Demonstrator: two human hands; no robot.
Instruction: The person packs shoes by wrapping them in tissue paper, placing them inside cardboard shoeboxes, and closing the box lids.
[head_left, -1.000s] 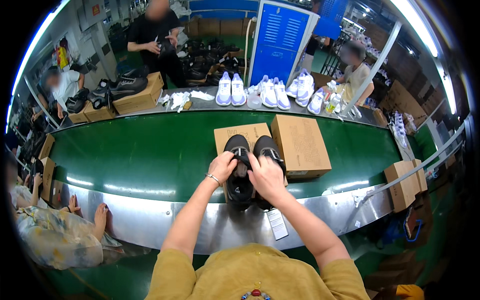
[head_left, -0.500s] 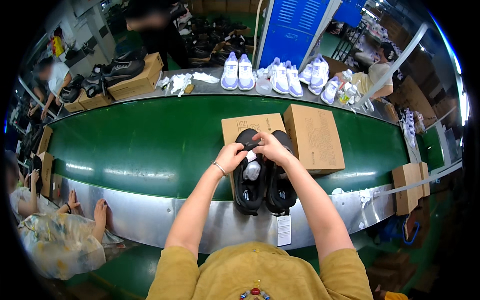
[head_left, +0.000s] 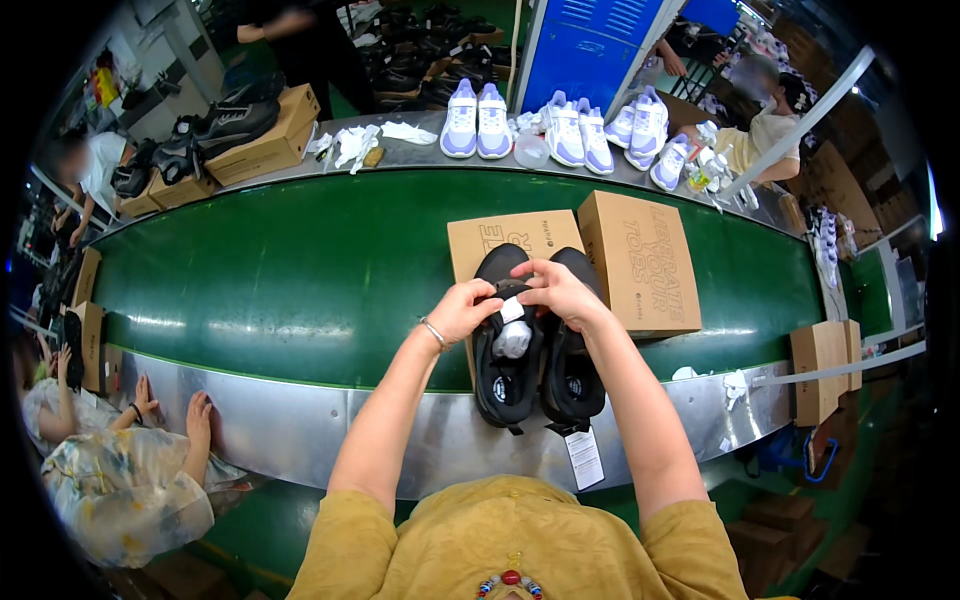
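Note:
A pair of black shoes lies side by side in front of me, heels toward me, partly on the closed cardboard box (head_left: 475, 240). My left hand (head_left: 462, 310) pinches the tongue area of the left black shoe (head_left: 503, 385). From the other side, my right hand (head_left: 562, 292) has its fingers bent over the same spot, thumb and fingertips closed on it. Between the hands shows a small white label (head_left: 512, 309), with crumpled grey stuffing (head_left: 513, 340) below it. The right black shoe (head_left: 573, 390) lies under my right wrist, and a white hang tag (head_left: 584, 458) dangles by its heel.
Another cardboard box (head_left: 640, 265) stands to the right on the green belt (head_left: 270, 270). A metal ledge (head_left: 290, 420) runs along the near side. White-and-purple sneakers (head_left: 476, 122) line the far ledge. At left, a co-worker's hands (head_left: 200, 425) rest on the metal.
My fingers have shifted slightly at the left shoe's tongue. The hang tag has swung to the right and tilted. The shoes sit slightly farther right in view.

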